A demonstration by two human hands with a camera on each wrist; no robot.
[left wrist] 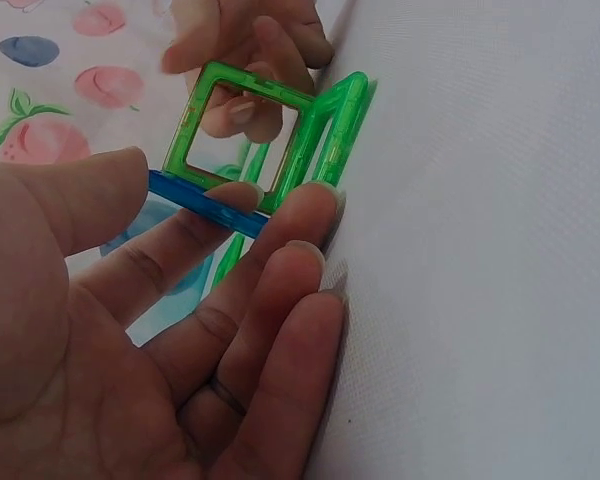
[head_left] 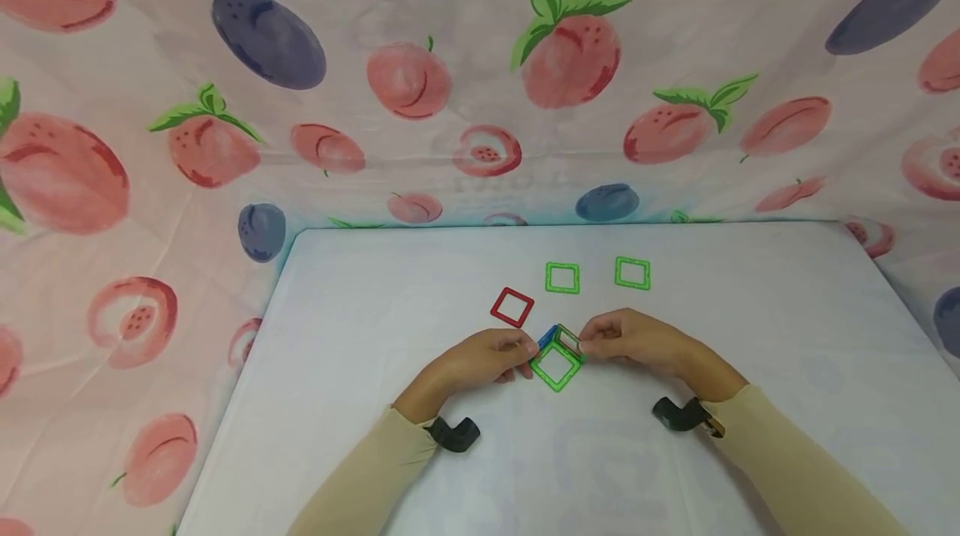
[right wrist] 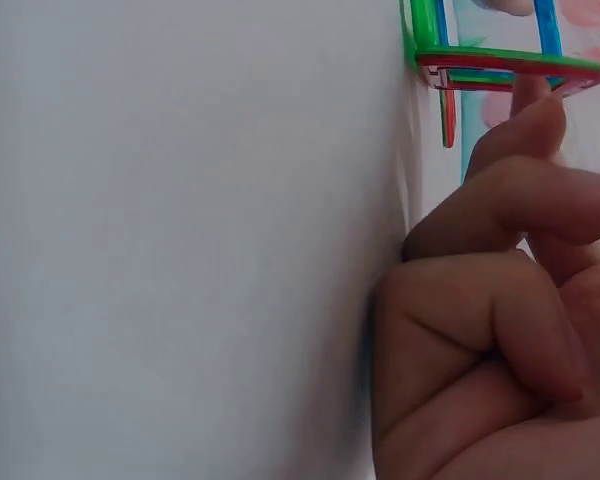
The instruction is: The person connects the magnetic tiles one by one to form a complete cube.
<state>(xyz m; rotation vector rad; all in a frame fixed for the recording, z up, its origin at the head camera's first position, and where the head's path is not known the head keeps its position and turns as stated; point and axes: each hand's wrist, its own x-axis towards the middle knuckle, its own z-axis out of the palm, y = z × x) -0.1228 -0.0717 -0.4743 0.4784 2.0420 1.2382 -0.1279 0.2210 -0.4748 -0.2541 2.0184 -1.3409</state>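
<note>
Several square-framed magnetic tiles stand joined as a small open box at the middle of the table. A green tile (head_left: 557,387) lies flat at its front, and a blue tile (left wrist: 205,206) forms its left wall. The right wall is a green tile (left wrist: 185,130) with a red edge (right wrist: 520,67) along it. My left hand (head_left: 483,355) holds the blue wall, thumb on one side and fingertips on the other. From the right, my right hand (head_left: 641,344) pinches the green-and-red wall; its thumb's contact is hidden in the right wrist view.
A loose red tile (head_left: 505,318) lies just behind the box, on the left. Two green tiles, one nearer (head_left: 562,291) and one farther right (head_left: 633,286), lie behind it. A fruit-patterned cloth (head_left: 420,161) hangs beyond the white table (head_left: 360,294).
</note>
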